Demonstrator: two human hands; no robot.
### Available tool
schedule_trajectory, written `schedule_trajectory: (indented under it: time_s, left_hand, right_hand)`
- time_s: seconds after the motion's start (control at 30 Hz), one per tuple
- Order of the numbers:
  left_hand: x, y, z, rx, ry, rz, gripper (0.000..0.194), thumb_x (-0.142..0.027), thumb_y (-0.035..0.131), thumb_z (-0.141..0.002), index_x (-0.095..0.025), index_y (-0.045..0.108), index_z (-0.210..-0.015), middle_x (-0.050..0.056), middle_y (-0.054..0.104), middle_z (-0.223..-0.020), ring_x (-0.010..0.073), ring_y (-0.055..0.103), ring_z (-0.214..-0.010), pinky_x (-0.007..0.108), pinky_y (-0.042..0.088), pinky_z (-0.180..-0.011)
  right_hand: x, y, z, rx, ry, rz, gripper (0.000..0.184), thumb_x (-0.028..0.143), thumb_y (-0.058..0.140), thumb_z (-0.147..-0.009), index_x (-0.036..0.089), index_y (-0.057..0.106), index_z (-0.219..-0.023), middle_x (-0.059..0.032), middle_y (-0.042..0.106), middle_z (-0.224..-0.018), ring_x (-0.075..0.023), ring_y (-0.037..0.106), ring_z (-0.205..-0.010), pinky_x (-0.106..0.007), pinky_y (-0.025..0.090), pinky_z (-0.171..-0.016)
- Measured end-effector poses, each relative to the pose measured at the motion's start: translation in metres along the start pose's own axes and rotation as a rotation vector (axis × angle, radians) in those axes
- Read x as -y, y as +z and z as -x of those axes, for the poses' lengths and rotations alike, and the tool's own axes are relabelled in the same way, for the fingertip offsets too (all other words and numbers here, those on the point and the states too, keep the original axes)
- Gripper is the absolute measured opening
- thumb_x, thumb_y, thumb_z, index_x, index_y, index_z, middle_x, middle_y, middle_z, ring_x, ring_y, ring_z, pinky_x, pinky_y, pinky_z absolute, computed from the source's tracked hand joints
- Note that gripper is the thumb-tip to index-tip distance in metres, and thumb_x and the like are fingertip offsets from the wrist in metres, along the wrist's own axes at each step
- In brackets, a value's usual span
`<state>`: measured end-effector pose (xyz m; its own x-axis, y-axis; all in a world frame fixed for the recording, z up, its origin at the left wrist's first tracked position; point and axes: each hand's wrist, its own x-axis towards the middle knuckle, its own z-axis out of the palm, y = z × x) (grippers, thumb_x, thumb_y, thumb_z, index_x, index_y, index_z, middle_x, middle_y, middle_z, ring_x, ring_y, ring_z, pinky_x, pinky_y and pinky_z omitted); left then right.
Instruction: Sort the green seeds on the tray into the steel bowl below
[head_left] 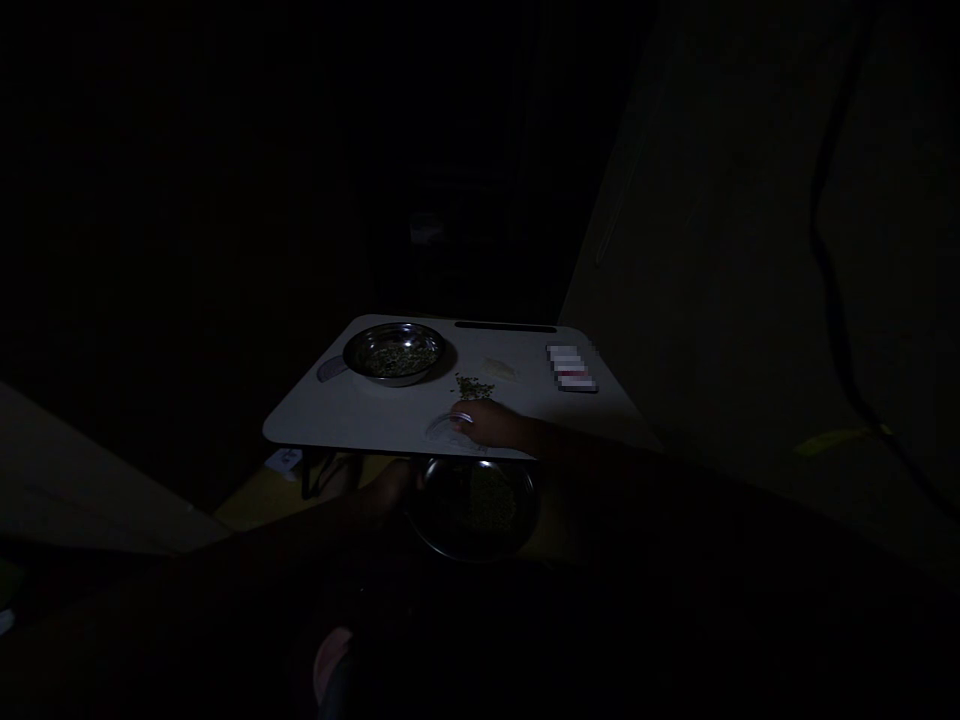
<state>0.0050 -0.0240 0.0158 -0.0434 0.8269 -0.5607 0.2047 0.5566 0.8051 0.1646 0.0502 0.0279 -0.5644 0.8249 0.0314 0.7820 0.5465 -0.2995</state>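
The scene is very dark. My right hand (486, 423) rests on a small white table (360, 412) near its front edge, fingers pointing left beside a faint pale smear; a small pile of green bits (472, 386) lies just beyond it. My left hand (390, 487) holds the rim of a steel bowl (450, 530) below the table's front edge; the bowl has greenish bits in it. A second steel bowl (395, 353) with green bits stands on the table at the back left.
A small boxed item (571, 367) lies at the table's back right. A pale patch (500, 368) sits near the middle back. A dark slot (505, 327) runs along the far edge. A wall rises on the right, wooden floor shows below.
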Motion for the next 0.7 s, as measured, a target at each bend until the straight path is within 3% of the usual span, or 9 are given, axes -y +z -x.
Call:
schedule_trajectory:
  time_s: [0.1, 0.3, 0.4, 0.7]
  left_hand:
    - [0.000, 0.000, -0.003, 0.032, 0.000, -0.007, 0.018, -0.013, 0.043, -0.052, -0.019, 0.042, -0.035, 0.001, 0.041, -0.034, 0.0139, 0.040, -0.036, 0.028, 0.034, -0.039]
    - [-0.002, 0.005, 0.002, -0.097, 0.085, -0.025, 0.020, -0.012, 0.045, -0.051, -0.018, 0.042, -0.032, -0.001, 0.041, -0.033, 0.0128, 0.040, -0.036, 0.026, 0.033, -0.038]
    - [-0.002, 0.006, 0.002, -0.051, 0.056, -0.035, 0.019, -0.011, 0.043, -0.052, -0.017, 0.044, -0.034, 0.000, 0.043, -0.034, 0.0131, 0.042, -0.038, 0.026, 0.035, -0.039]
    - [-0.007, 0.002, 0.005, -0.072, 0.043, -0.089, 0.022, -0.013, 0.044, -0.055, -0.018, 0.042, -0.033, 0.000, 0.041, -0.033, 0.0132, 0.042, -0.037, 0.026, 0.035, -0.038]
  right_hand:
    - [-0.007, -0.004, -0.001, -0.017, 0.057, 0.024, 0.024, 0.024, 0.041, -0.072, 0.015, 0.053, -0.092, -0.0057, 0.056, -0.093, -0.0137, 0.049, -0.085, -0.022, 0.034, -0.070]
    - [-0.037, -0.011, 0.000, -0.057, 0.098, 0.088, 0.029, 0.025, 0.040, -0.073, 0.018, 0.049, -0.100, -0.0039, 0.053, -0.102, -0.0142, 0.046, -0.092, -0.022, 0.033, -0.074]
    - [-0.048, -0.014, 0.002, -0.059, 0.116, 0.139, 0.031, 0.026, 0.040, -0.073, 0.016, 0.048, -0.101, -0.0053, 0.053, -0.102, -0.0149, 0.047, -0.091, -0.021, 0.033, -0.073]
    - [-0.056, -0.016, 0.003, -0.069, 0.197, 0.262, 0.033, 0.030, 0.038, -0.074, 0.014, 0.048, -0.100, -0.0091, 0.056, -0.093, -0.0171, 0.051, -0.082, -0.022, 0.035, -0.065]
